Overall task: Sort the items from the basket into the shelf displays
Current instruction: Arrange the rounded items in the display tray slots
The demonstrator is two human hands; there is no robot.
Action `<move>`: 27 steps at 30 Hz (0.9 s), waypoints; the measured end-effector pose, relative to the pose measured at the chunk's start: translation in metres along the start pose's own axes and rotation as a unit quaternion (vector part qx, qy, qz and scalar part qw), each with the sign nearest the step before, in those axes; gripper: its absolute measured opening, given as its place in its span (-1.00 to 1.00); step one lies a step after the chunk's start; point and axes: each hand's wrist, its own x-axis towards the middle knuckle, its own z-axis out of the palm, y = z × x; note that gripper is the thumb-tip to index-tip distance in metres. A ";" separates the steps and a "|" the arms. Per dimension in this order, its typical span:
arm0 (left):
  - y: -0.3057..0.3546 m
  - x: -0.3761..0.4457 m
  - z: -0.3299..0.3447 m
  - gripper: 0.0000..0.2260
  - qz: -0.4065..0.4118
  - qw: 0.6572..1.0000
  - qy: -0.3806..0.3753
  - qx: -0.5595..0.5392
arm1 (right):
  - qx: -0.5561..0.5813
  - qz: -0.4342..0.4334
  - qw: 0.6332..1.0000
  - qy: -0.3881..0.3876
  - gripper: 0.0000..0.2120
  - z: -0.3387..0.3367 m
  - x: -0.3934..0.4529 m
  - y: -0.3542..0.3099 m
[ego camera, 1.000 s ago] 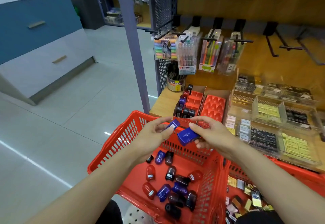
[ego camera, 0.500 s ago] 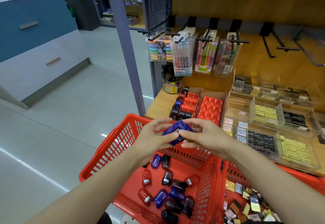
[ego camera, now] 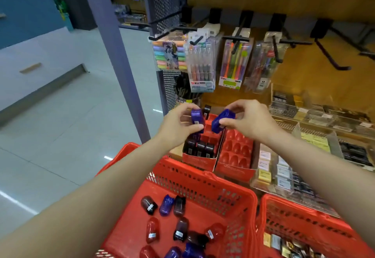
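head view: left hand (ego camera: 178, 125) pinching one blue sharpener (ego camera: 197, 116), right hand (ego camera: 246, 119) pinching another (ego camera: 222, 120), both above the red display tray (ego camera: 199, 159). few slots filled; many sharpeners left in the red basket (ego camera: 199, 178).

Two display trays (ego camera: 203, 161) (ego camera: 235, 168) sit side by side at the shelf's (ego camera: 174, 153) front edge, left of the clear bins (ego camera: 269, 176); the baskets (ego camera: 205, 178) (ego camera: 304, 215) stand before them.

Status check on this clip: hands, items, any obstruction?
Left hand grips purple plastic sharpener; right hand grips blue one. Both above red display tray. Nothing blocking.
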 end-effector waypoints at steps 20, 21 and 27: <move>-0.040 0.052 0.018 -0.61 0.005 0.952 -0.119 0.283 | -0.209 -0.062 0.976 -0.015 -0.63 0.068 0.015 0.030; -0.041 0.052 0.019 -0.61 0.000 0.951 -0.115 0.288 | -0.211 -0.061 0.975 -0.015 -0.64 0.069 0.014 0.030; -0.039 0.052 0.017 -0.62 0.009 0.945 -0.149 0.291 | -0.205 -0.060 0.976 -0.031 -0.71 0.065 0.011 0.028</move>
